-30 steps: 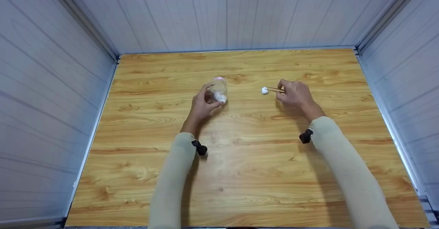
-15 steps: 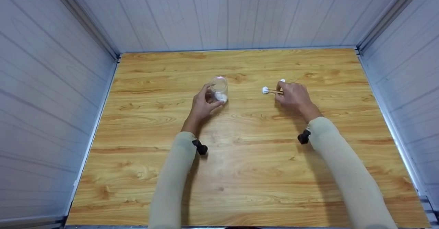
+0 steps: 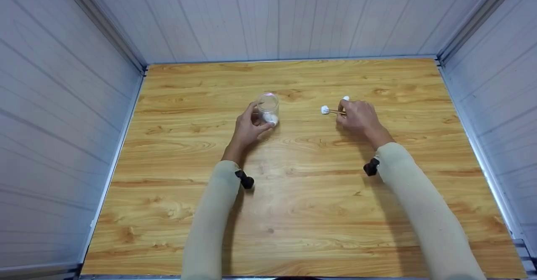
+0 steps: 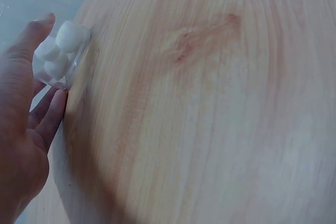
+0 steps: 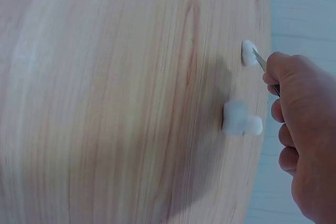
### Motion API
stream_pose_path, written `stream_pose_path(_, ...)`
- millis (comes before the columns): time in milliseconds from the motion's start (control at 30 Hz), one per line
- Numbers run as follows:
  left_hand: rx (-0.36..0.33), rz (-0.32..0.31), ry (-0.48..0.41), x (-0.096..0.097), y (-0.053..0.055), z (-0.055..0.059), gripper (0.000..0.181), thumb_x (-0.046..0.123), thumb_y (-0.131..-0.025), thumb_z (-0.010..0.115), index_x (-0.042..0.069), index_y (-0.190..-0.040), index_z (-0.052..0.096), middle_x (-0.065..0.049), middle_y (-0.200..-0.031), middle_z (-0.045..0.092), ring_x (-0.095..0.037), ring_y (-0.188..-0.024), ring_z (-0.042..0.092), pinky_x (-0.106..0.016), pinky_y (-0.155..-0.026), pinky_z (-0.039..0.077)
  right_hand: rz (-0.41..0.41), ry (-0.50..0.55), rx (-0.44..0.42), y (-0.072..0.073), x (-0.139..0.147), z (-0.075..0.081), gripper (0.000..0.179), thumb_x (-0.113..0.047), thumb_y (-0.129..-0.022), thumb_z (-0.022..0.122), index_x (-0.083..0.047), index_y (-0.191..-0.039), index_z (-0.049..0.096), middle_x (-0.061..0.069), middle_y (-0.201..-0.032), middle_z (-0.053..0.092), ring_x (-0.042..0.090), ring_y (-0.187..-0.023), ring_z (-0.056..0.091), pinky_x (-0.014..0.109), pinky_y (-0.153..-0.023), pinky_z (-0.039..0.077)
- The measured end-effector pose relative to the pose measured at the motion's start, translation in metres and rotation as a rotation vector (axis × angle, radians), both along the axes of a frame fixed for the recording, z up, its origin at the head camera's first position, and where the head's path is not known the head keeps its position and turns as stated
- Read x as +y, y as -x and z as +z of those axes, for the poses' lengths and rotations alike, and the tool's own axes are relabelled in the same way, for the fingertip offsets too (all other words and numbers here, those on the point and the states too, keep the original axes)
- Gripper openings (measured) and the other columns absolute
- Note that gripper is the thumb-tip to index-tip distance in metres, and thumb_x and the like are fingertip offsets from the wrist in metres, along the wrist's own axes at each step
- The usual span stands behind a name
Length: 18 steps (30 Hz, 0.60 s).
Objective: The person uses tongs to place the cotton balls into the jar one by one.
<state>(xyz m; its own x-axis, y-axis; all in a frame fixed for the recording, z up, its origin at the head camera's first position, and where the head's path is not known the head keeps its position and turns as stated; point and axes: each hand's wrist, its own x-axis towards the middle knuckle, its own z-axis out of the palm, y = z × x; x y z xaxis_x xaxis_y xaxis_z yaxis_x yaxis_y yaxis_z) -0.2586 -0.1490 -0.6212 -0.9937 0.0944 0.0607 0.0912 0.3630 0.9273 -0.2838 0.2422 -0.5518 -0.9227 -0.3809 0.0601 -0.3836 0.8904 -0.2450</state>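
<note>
My left hand (image 3: 247, 129) holds a clear open-topped jar (image 3: 268, 102) upright on the table, thumb on one side and fingers on the other. Several white cotton balls (image 4: 69, 37) lie in its bottom. To the right, my right hand (image 3: 358, 116) pinches a pair of tweezers (image 5: 260, 60), pointing left. Their tips touch a single cotton ball (image 3: 324, 110) on the table; whether they squeeze it I cannot tell. In the right wrist view, two more white cotton pieces (image 5: 234, 117) lie near the curled fingers. In the head view, my hand partly hides them.
The wood-grain table (image 3: 268, 196) carries all of this. Pale panel walls (image 3: 268, 19) enclose it at the back, left and right. Bare tabletop separates the jar from the tweezers. A small black device sits on each sleeve cuff.
My right hand has shifted slightly left, and the tweezers reach further onto the cotton ball. A white cotton piece behind that hand has come into view. My left hand and the jar stay put.
</note>
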Motion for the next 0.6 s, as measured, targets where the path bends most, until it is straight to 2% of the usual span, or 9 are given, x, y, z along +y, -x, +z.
stream_pose_path(33,0.000,0.000,-0.002,0.001,-0.002,0.004,0.086,0.029,-0.090,0.098,0.016,-0.163,0.054,-0.018,-0.137,0.073,-0.029,-0.127,0.074,-0.037,-0.111,0.063,0.004,0.000,0.002,0.000,0.000,0.000,0.025,-0.020,-0.102,0.068,-0.001,-0.117,0.073,0.023,-0.101,0.083,0.043,-0.086,0.075,0.062,-0.079,0.059)
stream_pose_path(67,0.004,0.001,-0.007,0.000,0.000,0.000,0.086,0.031,-0.090,0.098,0.018,-0.163,0.055,-0.017,-0.137,0.073,-0.028,-0.126,0.074,-0.036,-0.110,0.063,0.006,0.001,0.004,0.000,0.000,0.000,0.024,-0.020,-0.103,0.068,-0.001,-0.117,0.074,0.023,-0.101,0.083,0.043,-0.087,0.075,0.062,-0.079,0.060)
stream_pose_path(200,-0.007,0.005,0.006,0.002,-0.003,0.007,0.085,0.028,-0.091,0.097,0.018,-0.164,0.054,-0.018,-0.138,0.072,-0.029,-0.127,0.074,-0.037,-0.111,0.063,0.016,0.005,0.016,0.000,-0.001,-0.001,0.024,-0.020,-0.104,0.067,0.000,-0.115,0.075,0.023,-0.101,0.083,0.043,-0.088,0.076,0.061,-0.080,0.060)
stream_pose_path(267,0.003,0.009,0.012,0.001,0.000,0.001,0.084,0.030,-0.090,0.098,0.020,-0.162,0.056,-0.015,-0.137,0.073,-0.025,-0.125,0.074,-0.034,-0.109,0.063,0.018,0.009,0.018,0.000,-0.001,-0.001,0.023,-0.019,-0.104,0.066,0.000,-0.114,0.075,0.022,-0.100,0.083,0.043,-0.087,0.076,0.061,-0.080,0.060)
stream_pose_path(433,0.020,0.010,0.041,0.000,0.001,-0.002,0.083,0.030,-0.091,0.098,0.020,-0.161,0.056,-0.015,-0.135,0.073,-0.024,-0.121,0.073,-0.034,-0.105,0.063,0.025,0.010,0.027,0.001,0.000,-0.001,0.023,-0.019,-0.104,0.067,0.000,-0.113,0.074,0.022,-0.098,0.083,0.043,-0.085,0.076,0.061,-0.078,0.060)
stream_pose_path(600,0.003,0.020,0.066,0.005,-0.006,0.012,0.081,0.023,-0.094,0.095,0.018,-0.163,0.054,-0.017,-0.137,0.072,-0.029,-0.122,0.072,-0.041,-0.108,0.061,0.028,0.005,0.026,0.001,0.000,-0.001,0.023,-0.019,-0.104,0.067,0.000,-0.114,0.074,0.023,-0.100,0.083,0.044,-0.087,0.076,0.062,-0.080,0.060)
